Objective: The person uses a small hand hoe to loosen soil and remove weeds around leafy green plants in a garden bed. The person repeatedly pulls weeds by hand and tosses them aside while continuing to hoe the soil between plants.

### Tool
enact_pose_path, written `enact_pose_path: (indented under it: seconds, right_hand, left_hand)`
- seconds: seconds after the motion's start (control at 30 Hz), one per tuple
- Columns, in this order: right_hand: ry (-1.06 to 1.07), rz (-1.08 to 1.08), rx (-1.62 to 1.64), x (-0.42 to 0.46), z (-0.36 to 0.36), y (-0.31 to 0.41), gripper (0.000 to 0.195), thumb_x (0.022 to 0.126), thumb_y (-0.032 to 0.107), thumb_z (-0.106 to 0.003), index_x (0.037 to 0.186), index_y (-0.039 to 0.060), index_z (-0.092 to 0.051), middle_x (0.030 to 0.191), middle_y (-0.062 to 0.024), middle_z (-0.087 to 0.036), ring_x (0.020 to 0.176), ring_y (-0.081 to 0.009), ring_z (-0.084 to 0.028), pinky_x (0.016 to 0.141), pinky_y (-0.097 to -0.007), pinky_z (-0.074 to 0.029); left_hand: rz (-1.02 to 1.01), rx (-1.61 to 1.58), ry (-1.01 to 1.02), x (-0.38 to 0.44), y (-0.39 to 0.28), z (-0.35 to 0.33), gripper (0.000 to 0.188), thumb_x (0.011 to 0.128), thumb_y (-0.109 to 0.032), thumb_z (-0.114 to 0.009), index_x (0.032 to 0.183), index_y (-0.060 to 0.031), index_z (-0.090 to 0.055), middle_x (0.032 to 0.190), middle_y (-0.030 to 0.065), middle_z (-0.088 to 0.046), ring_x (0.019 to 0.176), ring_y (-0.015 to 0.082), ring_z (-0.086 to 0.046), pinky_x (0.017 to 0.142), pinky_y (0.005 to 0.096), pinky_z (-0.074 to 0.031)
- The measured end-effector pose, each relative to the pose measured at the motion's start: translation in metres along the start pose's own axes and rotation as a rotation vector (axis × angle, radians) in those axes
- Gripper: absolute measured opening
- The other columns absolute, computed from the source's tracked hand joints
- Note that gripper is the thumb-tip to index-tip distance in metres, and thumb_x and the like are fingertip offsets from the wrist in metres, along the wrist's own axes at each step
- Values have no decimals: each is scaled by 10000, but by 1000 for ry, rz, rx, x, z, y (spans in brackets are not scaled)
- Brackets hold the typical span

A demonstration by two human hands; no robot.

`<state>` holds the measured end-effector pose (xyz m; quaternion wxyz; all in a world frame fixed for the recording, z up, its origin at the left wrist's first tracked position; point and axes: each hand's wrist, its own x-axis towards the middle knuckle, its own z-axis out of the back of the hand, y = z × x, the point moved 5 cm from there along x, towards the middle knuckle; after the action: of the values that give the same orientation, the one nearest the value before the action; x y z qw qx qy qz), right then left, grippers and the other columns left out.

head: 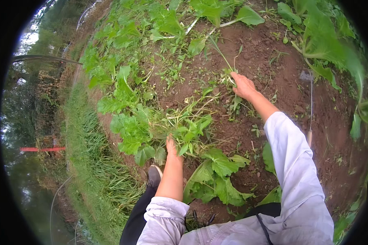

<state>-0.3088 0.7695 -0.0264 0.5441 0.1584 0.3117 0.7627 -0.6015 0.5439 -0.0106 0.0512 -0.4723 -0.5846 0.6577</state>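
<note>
My left hand [172, 147] is closed around a big loose bunch of pulled weeds [187, 130], whose leaves and stems hide most of its fingers. Further out and to the right, my right hand [243, 85] grips a small tuft of weeds [230, 78] low over the brown soil; a long thin blade sticks out beyond the fingers. Whether that tuft is still rooted cannot be told. Broad-leaved green vegetable plants [128, 128] stand just left of the bunch, and another leafy plant [220, 180] grows close to my body.
A small hoe-like tool with a thin metal shaft and wooden handle [309, 137] lies on the soil at right. Large leafy plants [325, 52] grow at the upper right. Long grass [95, 153] borders the bed at left, near my shoe [155, 175]. A red bar [43, 149] shows beyond.
</note>
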Motion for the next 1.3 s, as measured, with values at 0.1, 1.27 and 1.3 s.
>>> enact_pose_path:
  seconds: [0.1, 1.27, 1.3]
  right_hand:
    - [149, -257, -174, 21, -25, 29, 782, 742, 450, -644, 1399, 213, -292, 1444, -145, -261, 1319, -392, -223, 1024, -577, -248]
    - [-887, -567, 362, -171, 11, 92, 804, 564, 237, -791, 1236, 2, -416, 1221, -211, -464, 1126, -355, -466, 935, -395, -399]
    - [-823, -659, 314, -174, 47, 111, 783, 564, 233, -789, 1217, 1, -425, 1182, -209, -479, 1084, -361, -488, 912, -403, -412]
  left_hand:
    - [130, 25, -173, 52, 42, 29, 618, 866, -317, -596, 1376, -91, -331, 1323, 121, -434, 1139, 291, -474, 961, 471, -380]
    - [852, 318, 1430, -55, -4, -245, 673, 828, -639, -443, 1248, -115, -478, 1227, 75, -526, 1105, 248, -501, 905, 421, -419]
    - [826, 289, 1433, -66, -16, -254, 637, 837, -619, -452, 1223, -114, -499, 1192, 69, -553, 1053, 236, -540, 861, 397, -455]
